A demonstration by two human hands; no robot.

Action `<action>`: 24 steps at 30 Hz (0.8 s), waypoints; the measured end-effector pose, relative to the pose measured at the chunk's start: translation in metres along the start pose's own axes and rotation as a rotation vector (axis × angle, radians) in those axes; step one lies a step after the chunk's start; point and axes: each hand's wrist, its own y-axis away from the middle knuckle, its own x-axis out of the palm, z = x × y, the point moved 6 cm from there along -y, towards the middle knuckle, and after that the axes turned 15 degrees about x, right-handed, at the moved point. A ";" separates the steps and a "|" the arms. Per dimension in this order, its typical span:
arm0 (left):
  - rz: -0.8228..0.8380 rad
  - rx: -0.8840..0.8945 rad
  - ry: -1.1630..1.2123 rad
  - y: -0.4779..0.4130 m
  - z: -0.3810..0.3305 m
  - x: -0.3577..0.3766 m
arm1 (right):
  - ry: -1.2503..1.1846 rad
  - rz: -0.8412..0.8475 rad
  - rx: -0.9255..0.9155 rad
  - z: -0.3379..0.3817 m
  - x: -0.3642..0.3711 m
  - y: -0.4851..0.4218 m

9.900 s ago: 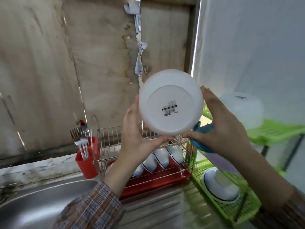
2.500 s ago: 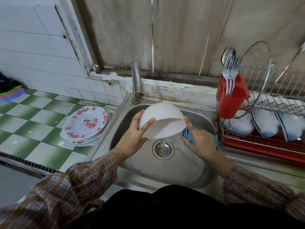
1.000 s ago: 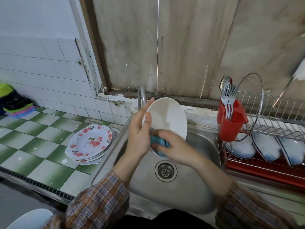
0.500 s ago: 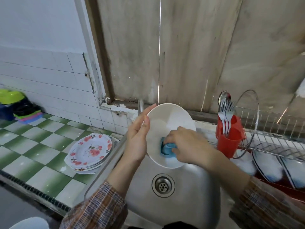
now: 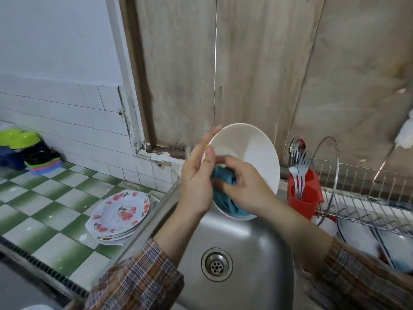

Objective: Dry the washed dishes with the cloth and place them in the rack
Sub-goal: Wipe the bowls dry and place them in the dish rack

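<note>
Tap (image 5: 188, 151) mostly behind left hand (image 5: 196, 184). Bowl (image 5: 252, 157) lower rim, cloth (image 5: 225, 203) part-hidden by right hand (image 5: 248, 189). Rack (image 5: 366, 195) cut off at R edge, dishes (image 5: 357, 236) in it blurred.

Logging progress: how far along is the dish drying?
Done: bowls stand in the rack. In hand: the left hand holds a white bowl; the right hand wipes inside it with the blue cloth. Left: floral plates stacked beside the sink.

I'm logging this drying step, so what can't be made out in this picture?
Head view: white bowl, lower inside covered by right hand and blue cloth.
Head view: tap, mostly behind left hand.
Head view: dishes in rack, blurred, cut by right edge.
</note>
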 end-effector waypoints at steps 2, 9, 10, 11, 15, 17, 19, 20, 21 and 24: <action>0.014 0.007 0.032 0.003 0.001 0.006 | -0.292 -0.237 0.067 0.003 -0.008 -0.004; 0.013 -0.137 0.122 0.004 0.010 -0.022 | -0.462 -0.007 0.167 0.009 0.019 -0.006; 0.008 -0.166 0.123 0.008 0.014 -0.025 | -0.494 -0.119 0.205 0.003 0.015 -0.009; 0.004 -0.186 0.112 0.011 0.017 -0.026 | -0.542 -0.221 0.233 -0.002 0.013 -0.010; -0.017 -0.213 0.054 0.006 0.020 -0.038 | -0.512 -0.030 0.234 -0.008 0.039 -0.010; -0.002 -0.213 0.050 -0.007 0.016 -0.050 | -0.253 0.230 0.183 -0.001 0.049 -0.001; 0.043 -0.209 0.029 -0.018 0.013 -0.060 | 0.182 0.302 0.101 0.000 0.044 0.005; 0.061 -0.206 0.031 -0.022 0.013 -0.064 | 0.441 0.295 0.047 -0.003 0.039 0.005; 0.081 -0.207 0.036 -0.023 0.013 -0.065 | 0.732 0.283 -0.019 -0.007 0.034 0.004; 0.180 -0.280 0.023 -0.019 0.022 -0.059 | 1.342 0.111 -0.330 -0.006 0.023 -0.006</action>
